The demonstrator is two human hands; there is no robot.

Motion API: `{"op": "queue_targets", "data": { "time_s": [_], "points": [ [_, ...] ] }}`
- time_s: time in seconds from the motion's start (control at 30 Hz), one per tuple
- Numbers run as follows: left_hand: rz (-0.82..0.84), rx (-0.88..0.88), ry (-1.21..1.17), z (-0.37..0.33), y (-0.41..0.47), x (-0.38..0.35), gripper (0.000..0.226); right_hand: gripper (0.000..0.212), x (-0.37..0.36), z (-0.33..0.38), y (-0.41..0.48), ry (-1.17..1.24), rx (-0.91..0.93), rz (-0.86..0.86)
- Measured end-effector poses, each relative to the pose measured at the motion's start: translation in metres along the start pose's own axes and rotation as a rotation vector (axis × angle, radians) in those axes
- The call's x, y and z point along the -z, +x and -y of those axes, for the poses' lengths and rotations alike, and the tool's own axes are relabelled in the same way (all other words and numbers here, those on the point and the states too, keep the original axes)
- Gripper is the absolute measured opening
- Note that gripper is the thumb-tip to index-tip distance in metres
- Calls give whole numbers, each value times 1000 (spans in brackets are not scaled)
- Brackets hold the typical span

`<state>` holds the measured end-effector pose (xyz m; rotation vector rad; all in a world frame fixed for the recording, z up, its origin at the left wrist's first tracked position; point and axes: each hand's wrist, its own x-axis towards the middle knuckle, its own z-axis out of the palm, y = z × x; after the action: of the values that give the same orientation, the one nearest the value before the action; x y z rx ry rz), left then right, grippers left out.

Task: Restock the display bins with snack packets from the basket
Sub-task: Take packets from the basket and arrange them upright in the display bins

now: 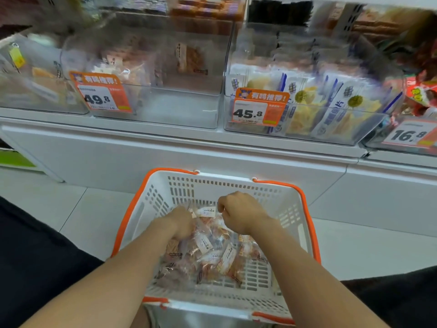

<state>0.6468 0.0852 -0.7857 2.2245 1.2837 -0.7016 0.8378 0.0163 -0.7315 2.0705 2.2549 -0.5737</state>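
Mostly undone, I judge: snack packets (214, 253) lie heaped in the basket (212, 183). My left hand (183, 224) is curled into the heap, seemingly gripping some. My right hand (241, 214) is curled above it; whether it holds anything I cannot tell. The display bin (186, 110) tagged 49.8 has room at the front.

We've got the basket (293, 209) on the floor (71, 209) right in front of us, just before the shelf (165, 136). Snack packets (212, 254) lie heaped in its middle. The left hand (182, 223) is down among them at the pile's left edge, and the right hand (238, 211) is over its far right. Behind and above, on the shelf, the left bin (179, 110) and right bin (331, 109) stand side by side, with packets in both.
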Motion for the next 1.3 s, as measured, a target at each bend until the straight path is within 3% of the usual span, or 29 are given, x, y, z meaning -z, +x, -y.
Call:
{"op": "queue_targets", "data": {
  "time_s": [0.1,0.23,0.43,0.53,0.63,0.77,0.83,1.0,1.13,1.2,1.3],
  "points": [
    [114,-17,170,1,2,-11,27,32,0,2,7,16,8,9],
    [82,36,175,8,8,-16,26,33,3,4,14,60,-18,32],
    [-260,137,69,8,-3,-6,34,37,2,4,17,94,-82,57],
    [-475,182,-117,9,-3,5,26,37,1,0,17,239,-199,41],
    [-583,111,-542,4,-10,29,13,35,7,-9,15,520,-384,69],
    [-389,-16,-1060,-12,-33,60,30,46,26,-17,-4,968,-647,34],
    [-315,-52,-1182,-17,-43,68,34,60,39,-20,-16,1104,-718,20],
    [-206,-244,-1189,-28,-60,71,35,64,56,-31,-31,1291,-833,91],
    [-201,-385,-1070,-46,-74,79,29,38,71,-33,-42,1570,-739,93],
    [-219,-434,-965,-55,-78,84,28,25,76,-35,-42,1503,-642,19],
    [-244,-514,-851,-68,-80,90,33,26,88,-37,-43,1129,-551,-134]
  ]
}}
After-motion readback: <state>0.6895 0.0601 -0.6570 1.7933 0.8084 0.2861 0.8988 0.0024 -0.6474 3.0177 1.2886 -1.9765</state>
